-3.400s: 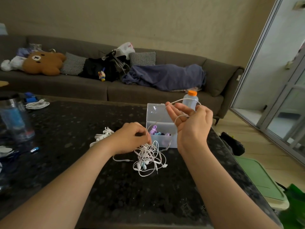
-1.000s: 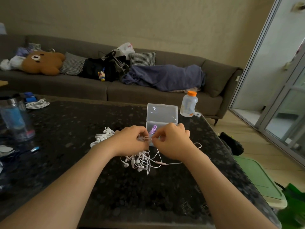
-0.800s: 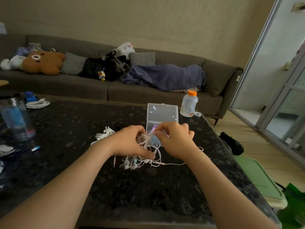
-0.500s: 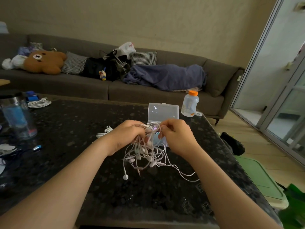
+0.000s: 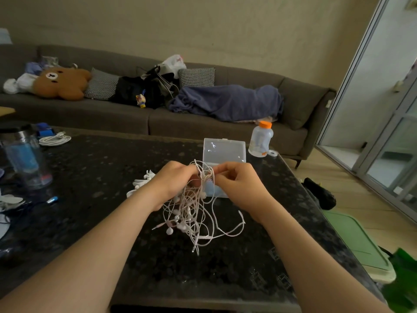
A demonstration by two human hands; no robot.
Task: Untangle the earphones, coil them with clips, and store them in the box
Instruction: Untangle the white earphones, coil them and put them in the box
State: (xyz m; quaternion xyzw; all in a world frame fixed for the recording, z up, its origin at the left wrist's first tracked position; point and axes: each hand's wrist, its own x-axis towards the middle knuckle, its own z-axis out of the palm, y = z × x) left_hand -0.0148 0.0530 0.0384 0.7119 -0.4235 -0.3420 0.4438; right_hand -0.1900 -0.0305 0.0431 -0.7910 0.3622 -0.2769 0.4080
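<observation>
Earphones [image 5: 190,214]: which way do they lie from the grip?
Below it. The white tangle hangs from both hands toward the person, long axis roughly vertical. The lowest loops and plugs seem to rest on the bench [image 5: 90,177].
What does each grip hold?
The left hand [image 5: 173,180] curls its fingers round the top of the bunch. The right hand [image 5: 239,185] pinches a strand just beside it.
Which hand should draw a cable free?
The right, I judge, since the loosest loop trails out on its side. The box [image 5: 223,151] stands open just behind both hands.
</observation>
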